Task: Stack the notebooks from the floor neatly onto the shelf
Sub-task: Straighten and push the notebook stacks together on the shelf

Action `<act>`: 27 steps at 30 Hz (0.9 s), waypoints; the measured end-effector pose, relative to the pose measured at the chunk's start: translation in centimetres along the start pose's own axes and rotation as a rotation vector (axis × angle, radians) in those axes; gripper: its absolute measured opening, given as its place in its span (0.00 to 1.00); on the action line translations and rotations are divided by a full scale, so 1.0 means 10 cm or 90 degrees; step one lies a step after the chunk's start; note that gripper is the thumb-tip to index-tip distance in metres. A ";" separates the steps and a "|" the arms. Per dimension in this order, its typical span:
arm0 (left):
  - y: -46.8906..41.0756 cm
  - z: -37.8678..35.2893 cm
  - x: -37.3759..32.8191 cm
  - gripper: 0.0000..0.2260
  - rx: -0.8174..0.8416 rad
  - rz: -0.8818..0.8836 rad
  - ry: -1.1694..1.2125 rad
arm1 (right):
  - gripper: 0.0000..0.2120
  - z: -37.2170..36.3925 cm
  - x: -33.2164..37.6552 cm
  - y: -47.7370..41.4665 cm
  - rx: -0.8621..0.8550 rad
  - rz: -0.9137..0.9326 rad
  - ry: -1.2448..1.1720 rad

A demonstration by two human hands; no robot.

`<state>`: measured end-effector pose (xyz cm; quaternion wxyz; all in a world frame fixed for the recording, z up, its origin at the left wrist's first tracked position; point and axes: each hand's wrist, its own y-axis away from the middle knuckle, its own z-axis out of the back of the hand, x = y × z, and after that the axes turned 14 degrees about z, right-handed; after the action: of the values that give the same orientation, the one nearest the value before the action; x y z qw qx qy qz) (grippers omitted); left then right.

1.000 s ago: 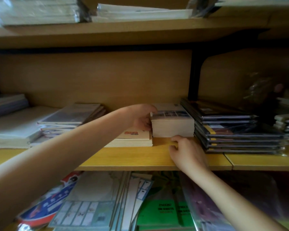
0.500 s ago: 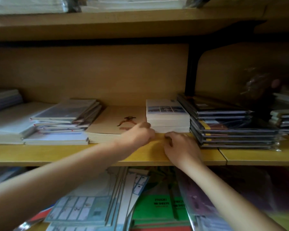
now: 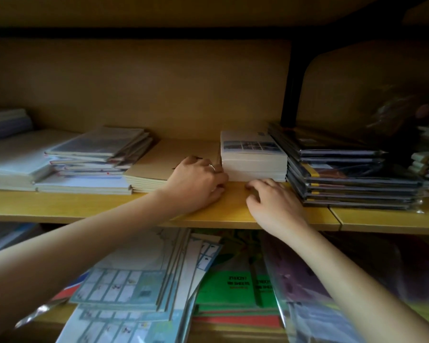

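Observation:
A thick white notebook stack point(image 3: 253, 159) sits mid-shelf on the yellow wooden shelf point(image 3: 84, 206). A low stack of tan notebooks point(image 3: 174, 157) lies against its left side. My left hand point(image 3: 198, 184), with a ring on one finger, covers the tan stack's front right corner; its fingers curl over the top and the thumb lies along the front edge, beside the white stack. My right hand point(image 3: 270, 196) rests on the shelf board just in front of the white stack, fingers loosely bent with their tips on the wood, holding nothing.
Dark plastic-wrapped books point(image 3: 344, 174) are piled right of the white stack, below a black bracket point(image 3: 290, 82). Untidy notebooks point(image 3: 97, 154) and flat white stacks point(image 3: 13, 159) fill the left. The lower shelf holds charts point(image 3: 134, 280), green paper packs point(image 3: 233, 288) and plastic sleeves.
My left hand came off the white stack's left side and down to the tan stack's front corner. My right hand stayed on the board in front. The view tilted downward.

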<state>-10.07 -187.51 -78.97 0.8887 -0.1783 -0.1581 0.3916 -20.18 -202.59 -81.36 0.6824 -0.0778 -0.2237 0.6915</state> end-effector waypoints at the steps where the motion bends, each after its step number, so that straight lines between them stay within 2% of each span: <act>1: 0.00 -0.01 0.01 0.14 0.004 0.009 0.032 | 0.19 0.00 -0.01 0.01 0.004 0.006 0.001; 5: -0.01 -0.01 -0.03 0.12 -0.002 0.042 0.050 | 0.20 0.01 -0.01 0.02 0.009 0.009 0.002; 8: -0.05 0.06 -0.12 0.11 0.098 0.218 0.155 | 0.20 0.01 -0.01 0.01 0.001 0.003 -0.003; 10: -0.08 0.11 -0.22 0.15 0.188 0.315 0.190 | 0.20 0.00 0.00 0.02 -0.005 -0.005 -0.005; 12: -0.12 0.16 -0.34 0.23 0.268 0.375 0.243 | 0.19 0.00 0.00 0.02 -0.009 -0.003 -0.007; 14: -0.15 0.18 -0.42 0.30 0.312 0.437 0.334 | 0.19 0.01 0.00 0.03 -0.021 0.002 -0.009; 18: -0.16 0.23 -0.46 0.30 0.314 0.485 0.378 | 0.18 0.01 0.00 0.04 -0.027 -0.002 -0.019; 23: -0.10 0.18 -0.67 0.31 0.301 0.475 0.273 | 0.18 0.01 0.00 0.03 -0.022 -0.009 -0.014; 27: -0.14 0.06 -0.64 0.27 0.265 0.497 0.273 | 0.18 0.02 0.01 0.04 -0.018 -0.005 -0.011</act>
<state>-13.55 -193.09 -78.71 0.7046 -0.1195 0.1885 0.6736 -20.64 -202.57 -81.30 0.6818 -0.0805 -0.2396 0.6865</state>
